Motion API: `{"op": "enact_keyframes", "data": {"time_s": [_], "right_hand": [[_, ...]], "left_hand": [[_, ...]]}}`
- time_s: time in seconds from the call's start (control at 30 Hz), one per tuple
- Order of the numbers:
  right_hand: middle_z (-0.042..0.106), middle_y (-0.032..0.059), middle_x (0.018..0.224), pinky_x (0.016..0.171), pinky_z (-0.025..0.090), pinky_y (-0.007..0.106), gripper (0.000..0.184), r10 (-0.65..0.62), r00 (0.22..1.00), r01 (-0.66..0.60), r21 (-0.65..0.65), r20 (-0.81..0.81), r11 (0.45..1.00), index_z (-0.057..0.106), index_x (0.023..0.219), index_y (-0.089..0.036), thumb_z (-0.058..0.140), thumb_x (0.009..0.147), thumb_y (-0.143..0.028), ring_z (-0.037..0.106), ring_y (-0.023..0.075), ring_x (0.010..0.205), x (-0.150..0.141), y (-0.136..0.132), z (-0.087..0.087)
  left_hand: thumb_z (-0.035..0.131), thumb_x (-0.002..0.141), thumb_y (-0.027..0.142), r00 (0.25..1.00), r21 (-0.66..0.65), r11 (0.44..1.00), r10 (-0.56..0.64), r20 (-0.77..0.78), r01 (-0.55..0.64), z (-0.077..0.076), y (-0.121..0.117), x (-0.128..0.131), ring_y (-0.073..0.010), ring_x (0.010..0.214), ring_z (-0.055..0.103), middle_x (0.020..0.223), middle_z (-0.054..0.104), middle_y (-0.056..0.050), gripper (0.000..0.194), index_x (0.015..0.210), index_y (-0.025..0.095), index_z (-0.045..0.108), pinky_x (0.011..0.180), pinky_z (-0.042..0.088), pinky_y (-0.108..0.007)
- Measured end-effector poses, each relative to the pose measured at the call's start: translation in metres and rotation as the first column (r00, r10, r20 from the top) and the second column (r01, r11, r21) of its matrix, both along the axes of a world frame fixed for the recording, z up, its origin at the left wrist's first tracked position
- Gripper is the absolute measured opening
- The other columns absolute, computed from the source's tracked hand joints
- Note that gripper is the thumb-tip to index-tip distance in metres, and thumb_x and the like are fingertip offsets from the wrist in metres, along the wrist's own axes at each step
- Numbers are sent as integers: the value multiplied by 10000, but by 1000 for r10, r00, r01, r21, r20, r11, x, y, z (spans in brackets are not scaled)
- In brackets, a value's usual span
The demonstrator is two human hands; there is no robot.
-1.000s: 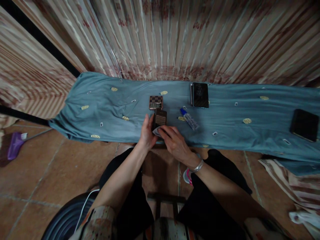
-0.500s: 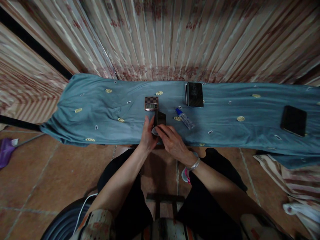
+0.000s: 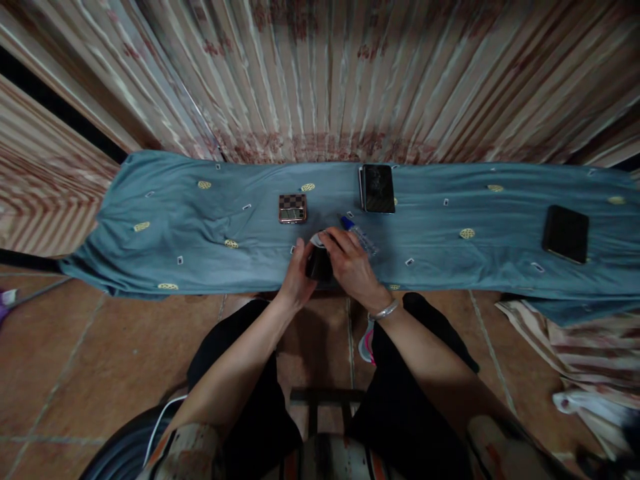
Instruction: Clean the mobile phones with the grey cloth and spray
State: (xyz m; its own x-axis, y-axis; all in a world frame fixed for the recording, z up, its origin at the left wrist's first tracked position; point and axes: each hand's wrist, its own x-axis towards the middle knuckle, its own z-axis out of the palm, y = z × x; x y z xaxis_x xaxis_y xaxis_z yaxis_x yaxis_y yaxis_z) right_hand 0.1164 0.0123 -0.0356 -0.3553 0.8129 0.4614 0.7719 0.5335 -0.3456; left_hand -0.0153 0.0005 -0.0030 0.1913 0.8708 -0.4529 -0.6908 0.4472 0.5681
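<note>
While the dark flat device (image 3: 321,268) is held between both hands: its far end is partly covered by a pale wipe (image 3: 316,240); its exact kind cannot be told.
Left hand (image 3: 299,275): half closed, with the device's left side gripped, thumb raised.
Right hand (image 3: 351,261): fingers bent inward, with the wipe apparently pinched against the device; the fingertips are partly hidden.
Device grip: could be lost if the wipe is pressed harder than the left hand's hold can resist.
Blue-capped clear bottle (image 3: 362,236): laid just beyond the right hand's fingers; could be knocked if that hand is swung forward.
Checkered compact device (image 3: 293,209): set beyond the left hand, clearly apart; could be bumped only by a longer reach.
</note>
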Motion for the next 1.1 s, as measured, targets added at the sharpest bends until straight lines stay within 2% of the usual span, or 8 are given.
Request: {"op": "enact_keyframes", "data": {"time_s": [0.17,0.3,0.43,0.57,0.67,0.83,0.97,1.1], "right_hand": [[688,140,1344,1132,489,499,471,-34,994,36,15,-106,999,666,1362,-190,426,979,-60,626,287,1211,7,9,-1],[746,110,1226,1070,524,477,422,-9,978,6,-19,-207,1000,711,1261,-198,441,960,-80,668,270,1116,15,16,0],[784,86,1100,1013,544,429,385,2,962,-21,-68,-274,997,748,1126,-207,457,912,-73,697,246,1029,24,21,-1],[792,84,1023,960,558,406,342,-49,956,6,-149,-289,989,770,1055,-209,494,882,-107,709,252,992,32,22,-2],[797,70,990,922,565,390,336,-104,936,27,-225,-336,974,787,1053,-216,510,877,-148,725,247,962,36,21,-2],[800,8,915,848,587,356,358,-235,825,13,-398,-515,917,784,1127,-238,513,893,-227,729,206,842,31,22,-9],[805,11,976,931,582,399,384,-257,801,8,-420,-540,908,770,1189,-249,535,886,-235,732,231,931,20,21,-12],[798,45,1130,1004,564,430,399,-217,828,-2,-389,-517,921,765,1203,-243,525,887,-203,729,255,1068,11,14,-10]], "left_hand": [[346,1065,459,997,17,999,-38,-65,39,-4,0,1,-279,1270,650,1160,790,-89,524,1262,175,740,1117,471,-424],[347,1071,425,993,1,999,-45,-112,46,-3,0,1,-250,1239,673,1092,802,-76,501,1204,164,753,1099,479,-377],[388,1055,464,989,-23,997,-70,-130,68,-4,1,-1,-265,1178,699,1054,806,-90,501,1155,156,771,1043,509,-362],[433,1030,499,992,-23,997,-72,-104,70,-7,3,-4,-283,1152,703,1073,805,-85,484,1137,180,781,985,533,-355],[412,1039,495,992,-59,996,-65,-105,59,-5,4,-5,-258,1079,726,1049,806,-88,499,1171,167,764,908,557,-331],[404,1048,471,999,-56,998,-11,-40,8,-2,7,-4,-222,1000,749,995,806,-73,479,1249,167,715,884,582,-322],[430,1041,453,999,-26,999,40,31,-39,-2,10,-2,-241,1104,731,1085,799,-76,443,1273,186,697,981,566,-362],[360,1064,414,996,-4,997,81,32,-81,-1,14,-1,-237,1170,707,1077,798,-75,445,1137,178,730,1045,535,-375]]}}
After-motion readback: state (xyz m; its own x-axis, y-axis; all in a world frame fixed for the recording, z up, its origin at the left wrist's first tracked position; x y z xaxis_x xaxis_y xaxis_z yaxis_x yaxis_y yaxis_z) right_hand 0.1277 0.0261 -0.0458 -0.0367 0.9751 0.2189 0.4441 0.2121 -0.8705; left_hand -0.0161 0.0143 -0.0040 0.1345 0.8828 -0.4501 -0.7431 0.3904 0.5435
